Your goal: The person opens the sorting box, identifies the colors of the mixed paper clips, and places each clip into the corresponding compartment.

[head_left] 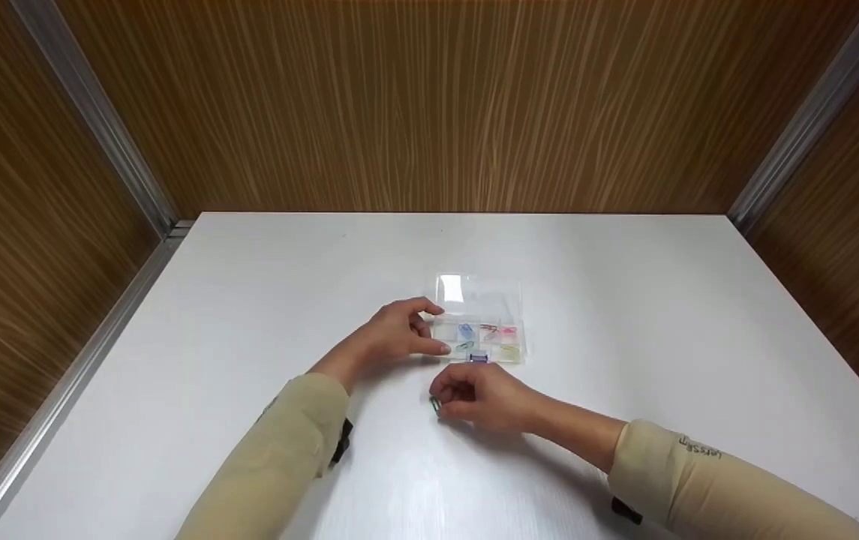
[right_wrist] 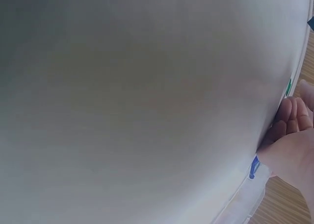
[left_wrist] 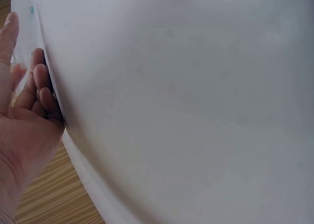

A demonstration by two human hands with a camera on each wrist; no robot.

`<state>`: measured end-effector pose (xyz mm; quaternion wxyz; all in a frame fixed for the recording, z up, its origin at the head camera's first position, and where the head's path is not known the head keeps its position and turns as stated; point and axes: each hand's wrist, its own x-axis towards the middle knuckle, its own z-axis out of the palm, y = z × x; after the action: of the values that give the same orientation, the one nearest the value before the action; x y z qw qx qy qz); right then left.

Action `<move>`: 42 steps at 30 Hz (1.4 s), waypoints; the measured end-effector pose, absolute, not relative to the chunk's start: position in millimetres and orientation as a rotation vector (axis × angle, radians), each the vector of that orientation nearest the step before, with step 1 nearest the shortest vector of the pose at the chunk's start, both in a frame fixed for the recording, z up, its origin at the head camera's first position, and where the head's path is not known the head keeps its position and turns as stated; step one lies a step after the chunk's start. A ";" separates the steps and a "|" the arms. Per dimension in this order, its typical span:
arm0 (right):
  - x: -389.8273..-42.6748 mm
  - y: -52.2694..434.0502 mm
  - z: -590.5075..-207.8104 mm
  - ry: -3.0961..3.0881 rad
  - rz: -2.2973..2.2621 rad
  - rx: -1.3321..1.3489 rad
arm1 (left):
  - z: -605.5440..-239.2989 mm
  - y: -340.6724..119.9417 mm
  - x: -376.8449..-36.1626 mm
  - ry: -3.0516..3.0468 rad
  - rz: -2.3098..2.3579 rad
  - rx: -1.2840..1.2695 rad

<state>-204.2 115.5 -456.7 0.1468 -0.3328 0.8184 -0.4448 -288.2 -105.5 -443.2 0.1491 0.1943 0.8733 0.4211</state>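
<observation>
A clear plastic compartment box (head_left: 515, 356) lies on the table with its transparent lid (head_left: 485, 296) folded back. Small groups of coloured paper clips (head_left: 466, 330) sit in its compartments: blue, green, red, pink and yellow. My left hand (head_left: 399, 330) grips the box's left side, thumb at the near corner and index finger by the hinge. In front of the box, my right hand (head_left: 493, 397) pinches a green paper clip (head_left: 435, 406) between thumb and index finger, close over the tabletop. That green clip (right_wrist: 288, 88) shows at the fingertips in the right wrist view.
A blue-purple latch (head_left: 479, 358) sits at the box's front edge. The white table (head_left: 286, 270) is bordered by wood-grain panels (head_left: 429, 105) at the back and both sides, with metal strips (head_left: 99, 112) at the corners.
</observation>
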 end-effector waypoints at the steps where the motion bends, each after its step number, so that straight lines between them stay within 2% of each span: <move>1: -204.5 115.1 -457.1 2.359 -1.275 -0.955 | -443.0 -105.4 -288.2 2.511 1.209 0.557; 19: -204.3 113.2 -459.5 2.437 -1.155 -1.090 | -442.4 -106.0 -287.2 2.517 1.211 0.583; 42: -202.7 112.1 -458.6 2.490 -1.163 -1.020 | -444.6 -105.2 -290.0 2.512 1.222 0.588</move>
<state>-202.7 112.1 -458.6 0.1046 -0.3461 0.8447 -0.3946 -290.0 -105.2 -444.6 0.1427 0.2040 0.8710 0.4236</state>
